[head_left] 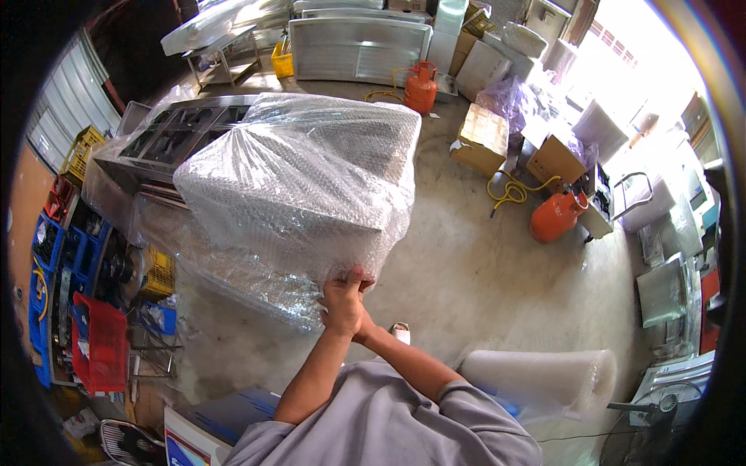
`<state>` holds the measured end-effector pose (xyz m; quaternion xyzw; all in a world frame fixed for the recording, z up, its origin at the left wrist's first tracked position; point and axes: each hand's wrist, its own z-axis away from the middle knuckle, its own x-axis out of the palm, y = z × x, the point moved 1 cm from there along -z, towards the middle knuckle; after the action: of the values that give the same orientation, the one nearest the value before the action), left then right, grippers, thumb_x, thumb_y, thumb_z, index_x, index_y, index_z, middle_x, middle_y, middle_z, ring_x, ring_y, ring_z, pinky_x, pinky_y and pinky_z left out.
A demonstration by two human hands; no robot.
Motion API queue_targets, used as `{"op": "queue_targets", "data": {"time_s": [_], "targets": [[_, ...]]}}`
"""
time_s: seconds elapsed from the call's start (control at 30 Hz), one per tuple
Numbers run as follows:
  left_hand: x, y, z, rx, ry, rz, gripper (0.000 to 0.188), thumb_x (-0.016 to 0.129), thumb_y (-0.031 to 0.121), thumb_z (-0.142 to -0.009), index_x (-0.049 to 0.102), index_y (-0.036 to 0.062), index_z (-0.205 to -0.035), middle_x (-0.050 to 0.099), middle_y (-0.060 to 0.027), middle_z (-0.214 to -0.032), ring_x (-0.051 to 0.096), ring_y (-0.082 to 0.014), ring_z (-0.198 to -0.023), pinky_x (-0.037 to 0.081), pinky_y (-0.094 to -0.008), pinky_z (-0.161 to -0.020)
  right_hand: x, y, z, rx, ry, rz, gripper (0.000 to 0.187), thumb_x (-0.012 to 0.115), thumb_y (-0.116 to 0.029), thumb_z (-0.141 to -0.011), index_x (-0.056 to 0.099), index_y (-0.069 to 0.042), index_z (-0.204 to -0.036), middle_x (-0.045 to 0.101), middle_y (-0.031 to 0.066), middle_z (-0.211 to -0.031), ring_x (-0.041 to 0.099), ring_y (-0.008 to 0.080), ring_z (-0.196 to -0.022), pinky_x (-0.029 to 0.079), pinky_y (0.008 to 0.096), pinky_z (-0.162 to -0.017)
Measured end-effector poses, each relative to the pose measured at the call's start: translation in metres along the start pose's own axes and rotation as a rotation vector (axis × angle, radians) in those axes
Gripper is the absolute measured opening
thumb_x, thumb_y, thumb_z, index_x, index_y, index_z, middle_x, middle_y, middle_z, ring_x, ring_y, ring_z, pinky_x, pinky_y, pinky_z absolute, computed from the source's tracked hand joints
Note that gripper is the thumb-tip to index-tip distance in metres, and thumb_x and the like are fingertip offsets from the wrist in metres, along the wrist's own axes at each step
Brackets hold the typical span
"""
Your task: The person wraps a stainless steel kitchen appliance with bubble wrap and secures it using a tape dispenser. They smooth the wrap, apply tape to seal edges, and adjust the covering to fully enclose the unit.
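The left hand (pixel 340 305) and right hand (pixel 363 325) met at the appliance's (pixel 190 128) near right corner, fingers' grip impossible to tell, where hard pulling could have torn the bubble wrap (pixel 299 182).

The floor (pixel 457 264) under you is grey. Near one o'clock, an orange gas bottle (pixel 420 90) stands on it. A brown box (pixel 485 133) sits between one and two. A yellow hose (pixel 510 193) curls between two and three, and another orange gas bottle (pixel 553 220) is at three. Your white shoe (pixel 400 334) is near six.
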<state>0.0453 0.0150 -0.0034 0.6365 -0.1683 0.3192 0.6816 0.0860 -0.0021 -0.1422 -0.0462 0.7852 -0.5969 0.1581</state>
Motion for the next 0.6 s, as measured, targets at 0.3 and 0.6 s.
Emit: {"op": "queue_targets", "data": {"time_s": [0.3, 0.6], "targets": [[-0.020, -0.008, -0.014, -0.052, -0.077, 0.004, 0.023, 0.076, 0.024, -0.094, 0.065, 0.0034, -0.095, 0.063, -0.0007, -0.085, 0.057, -0.0108, -0.073, 0.049, -0.0287, -0.067, -0.104, -0.059, 0.011, 0.034, 0.664, 0.213, 0.014, 0.069, -0.010, -0.092, 0.069, 0.001, -0.101, 0.068, 0.0136, -0.073, 0.067, 0.0234, -0.061, 0.054, 0.0354, -0.059], [-0.027, -0.018, -0.043, -0.076, -0.154, 0.018, 0.014, 0.068, 0.013, -0.098, 0.064, 0.0012, -0.104, 0.064, -0.0007, -0.093, 0.061, -0.0112, -0.082, 0.051, -0.0286, -0.073, -0.117, -0.198, -0.061, -0.932, -0.141, 0.820, 0.039, 0.067, -0.004, -0.077, 0.067, 0.005, -0.115, 0.069, 0.0155, -0.110, 0.067, 0.0327, -0.105, 0.055, 0.0416, -0.091]]}}
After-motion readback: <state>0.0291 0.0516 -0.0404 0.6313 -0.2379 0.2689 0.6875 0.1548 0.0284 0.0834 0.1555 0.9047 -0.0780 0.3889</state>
